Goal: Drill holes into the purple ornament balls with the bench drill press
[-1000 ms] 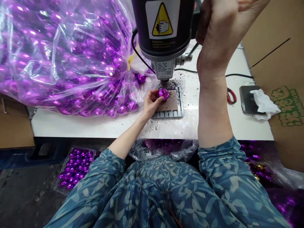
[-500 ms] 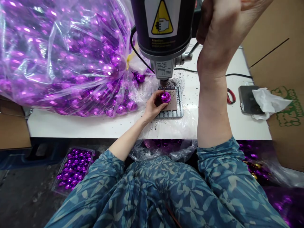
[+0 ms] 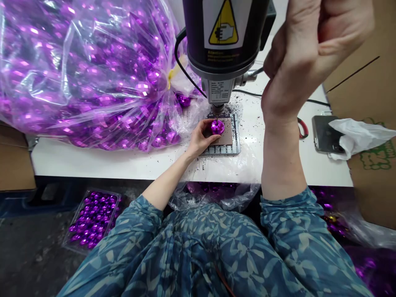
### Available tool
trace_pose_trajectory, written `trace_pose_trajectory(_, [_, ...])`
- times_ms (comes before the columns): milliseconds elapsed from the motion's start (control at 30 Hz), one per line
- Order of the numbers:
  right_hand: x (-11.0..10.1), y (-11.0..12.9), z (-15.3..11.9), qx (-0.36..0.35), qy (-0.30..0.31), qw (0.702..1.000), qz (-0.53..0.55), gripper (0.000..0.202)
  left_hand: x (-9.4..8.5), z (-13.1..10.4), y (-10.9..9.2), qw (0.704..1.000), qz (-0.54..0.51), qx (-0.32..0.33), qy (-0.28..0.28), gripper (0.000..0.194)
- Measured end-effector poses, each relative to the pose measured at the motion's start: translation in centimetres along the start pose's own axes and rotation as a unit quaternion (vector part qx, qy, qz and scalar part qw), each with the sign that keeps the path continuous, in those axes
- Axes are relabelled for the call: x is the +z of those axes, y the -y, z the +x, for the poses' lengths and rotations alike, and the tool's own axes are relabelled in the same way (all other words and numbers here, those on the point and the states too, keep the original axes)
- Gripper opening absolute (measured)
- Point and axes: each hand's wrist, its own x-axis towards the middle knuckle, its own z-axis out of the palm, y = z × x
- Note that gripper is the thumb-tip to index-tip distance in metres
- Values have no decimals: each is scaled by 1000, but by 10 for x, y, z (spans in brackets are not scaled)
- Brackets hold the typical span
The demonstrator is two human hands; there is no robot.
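My left hand pinches a shiny purple faceted ball between thumb and fingers. The ball rests on a brown square board lying over the grey slotted base of a bench drill press. From the chuck, a thin bit comes down to the top of the ball; whether it has entered cannot be made out. Higher up, at the right of the machine, my right hand is closed around the drill press lever, most of which the hand hides.
A large clear bag of purple balls fills the table's left. Dark shavings surround the base. Red-handled tool, phone and crumpled tissue lie right, beside a cardboard box. A plastic tray of balls sits lower left.
My right hand has come a little down and to the right with the lever. The left hand keeps the ball in place under the bit. The whole view has shifted slightly.
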Motion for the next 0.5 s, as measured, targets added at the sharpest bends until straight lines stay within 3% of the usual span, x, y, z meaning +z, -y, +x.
trace_pose_trajectory(100, [-8, 0, -20, -52, 35, 998, 9, 31, 0, -1, -3, 1000, 7, 5, 6, 69])
trace_pose_trajectory(233, [-12, 1, -42, -67, 1, 997, 32, 28, 1, -1, -2, 1000, 5, 10, 1, 68])
trace_pose_trajectory(500, [-16, -16, -50, -104, -26, 992, 72, 21, 3, -1, 5, 1000, 20, 17, -5, 66])
